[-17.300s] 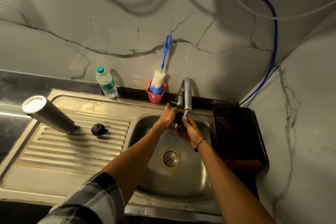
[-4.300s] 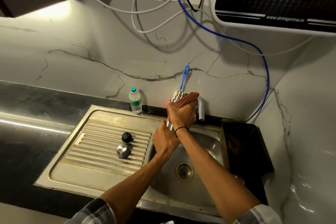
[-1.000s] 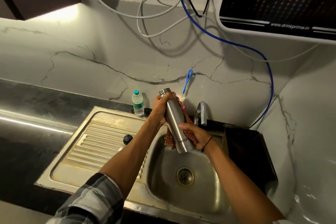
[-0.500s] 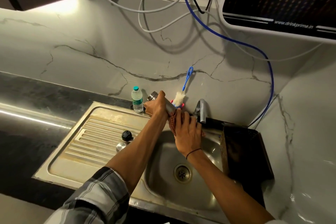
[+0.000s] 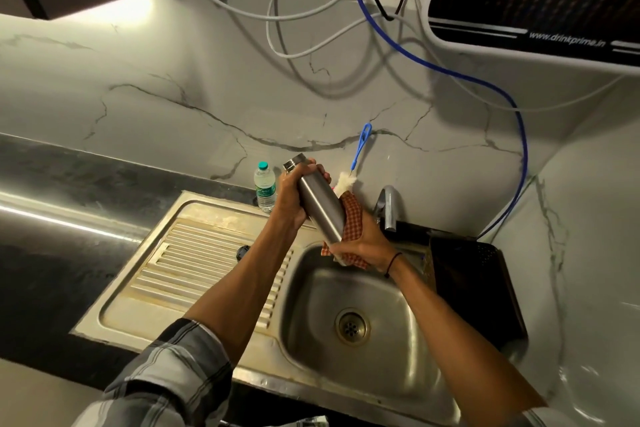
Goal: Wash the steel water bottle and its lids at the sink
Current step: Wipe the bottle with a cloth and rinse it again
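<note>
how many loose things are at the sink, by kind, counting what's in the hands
steel bottles: 1, the steel bottle
plastic bottles: 1, the plastic water bottle
cloths: 1, the checked cloth
brushes: 1, the bottle brush
lids: 1, the black lid, partly hidden by the left arm
total: 5
</note>
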